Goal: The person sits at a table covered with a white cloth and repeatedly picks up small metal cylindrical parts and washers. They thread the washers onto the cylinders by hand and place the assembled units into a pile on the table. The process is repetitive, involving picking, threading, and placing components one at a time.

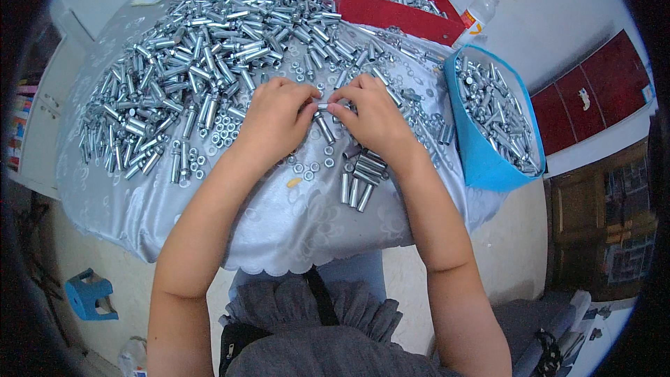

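My left hand (280,115) and my right hand (375,117) meet over the middle of the table, thumbs and fingertips pinched at either end of a small shiny metal anchor bolt (322,106). The fingers cover most of it. Just below lies another anchor bolt (325,129) on the cloth. Loose hex nuts (313,167) are scattered nearer to me. By my right wrist, several plain metal sleeves (364,174) lie in a small group. A large heap of anchor bolts (202,56) spreads out beyond and left of my left hand.
A red box (405,21) of metal bolts stands at the back right. A blue fabric bin (499,171), full of bolts, sits at the table's right edge. Near the red box stands a plastic bottle (479,15). A blue stool (91,294) is on the floor at left.
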Tool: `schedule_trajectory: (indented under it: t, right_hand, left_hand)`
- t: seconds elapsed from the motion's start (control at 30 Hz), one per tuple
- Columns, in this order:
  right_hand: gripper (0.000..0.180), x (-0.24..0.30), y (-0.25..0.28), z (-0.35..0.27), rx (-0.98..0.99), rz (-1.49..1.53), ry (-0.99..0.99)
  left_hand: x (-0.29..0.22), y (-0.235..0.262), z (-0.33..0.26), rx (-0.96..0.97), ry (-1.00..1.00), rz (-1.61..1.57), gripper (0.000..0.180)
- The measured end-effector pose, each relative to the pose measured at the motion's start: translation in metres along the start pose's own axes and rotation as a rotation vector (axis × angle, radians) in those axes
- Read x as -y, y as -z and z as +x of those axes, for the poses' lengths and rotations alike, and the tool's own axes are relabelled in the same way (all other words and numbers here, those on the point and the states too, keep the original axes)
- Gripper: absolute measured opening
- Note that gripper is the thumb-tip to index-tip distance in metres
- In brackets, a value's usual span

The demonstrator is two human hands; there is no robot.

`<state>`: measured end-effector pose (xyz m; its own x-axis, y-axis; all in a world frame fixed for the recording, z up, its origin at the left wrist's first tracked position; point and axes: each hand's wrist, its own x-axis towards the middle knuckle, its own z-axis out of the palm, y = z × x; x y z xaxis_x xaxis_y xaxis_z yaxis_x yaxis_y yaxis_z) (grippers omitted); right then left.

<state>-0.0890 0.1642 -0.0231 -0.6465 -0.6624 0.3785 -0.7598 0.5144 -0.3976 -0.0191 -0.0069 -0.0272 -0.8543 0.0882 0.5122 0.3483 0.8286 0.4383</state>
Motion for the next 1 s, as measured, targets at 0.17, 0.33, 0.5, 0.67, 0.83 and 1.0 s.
schedule_trajectory:
  t: [0.17, 0.33, 0.5, 0.67, 0.83, 1.0]
  right_hand:
    - [0.014, 0.000, -0.002, -0.001, 0.014, 0.025, -0.035]
    - [0.015, 0.004, 0.003, -0.002, 0.076, 0.075, -0.086]
    - [0.016, 0.005, 0.002, -0.002, 0.082, 0.087, -0.079]
    - [0.016, 0.006, 0.005, -0.001, 0.111, 0.083, -0.067]
    - [0.017, 0.006, 0.004, -0.002, 0.093, 0.103, -0.069]
    - [0.017, 0.008, 0.005, -0.002, 0.111, 0.097, -0.088]
  left_hand:
    - [0.024, 0.015, 0.009, -0.142, 0.083, 0.245, 0.014]
    - [0.047, 0.029, 0.007, -0.085, 0.330, 0.489, 0.017]
    - [0.053, 0.014, -0.005, -0.154, 0.170, 0.811, 0.028]
    - [0.043, 0.030, 0.000, 0.018, 0.256, 0.758, 0.030]
    - [0.045, 0.035, 0.000, 0.005, 0.276, 0.681, 0.028]
    - [0.047, 0.031, 0.000, -0.002, 0.262, 0.736, 0.023]
